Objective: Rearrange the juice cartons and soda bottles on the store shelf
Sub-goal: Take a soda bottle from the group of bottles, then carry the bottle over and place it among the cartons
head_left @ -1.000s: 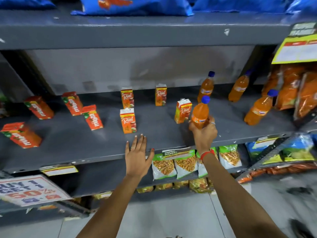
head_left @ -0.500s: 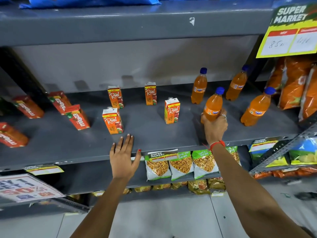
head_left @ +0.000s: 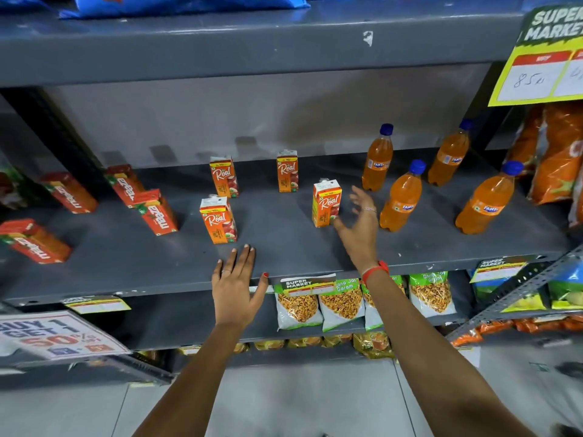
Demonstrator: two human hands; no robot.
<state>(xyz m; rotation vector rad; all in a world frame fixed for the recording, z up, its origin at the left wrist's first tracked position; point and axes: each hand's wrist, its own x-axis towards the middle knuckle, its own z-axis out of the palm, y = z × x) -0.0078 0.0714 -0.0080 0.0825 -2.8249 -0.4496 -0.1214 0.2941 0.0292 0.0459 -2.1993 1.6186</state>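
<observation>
On the grey shelf stand several orange Real juice cartons; the nearest to my right hand is the carton. Right of it stand several orange soda bottles with blue caps, among them the bottle just released. My right hand hovers open between that carton and that bottle, its thumb close to the carton. My left hand lies flat and open on the shelf's front edge, below another Real carton. Several red Maaza cartons sit at the left.
Snack packets hang on the shelf below. Orange snack bags crowd the right end. A price sign hangs top right, a promo sign bottom left. Blue bags lie on the upper shelf.
My right hand set the soda bottle down among the other bottles at the right, let go, and moved left toward the Real carton. My left hand stayed on the shelf edge.
</observation>
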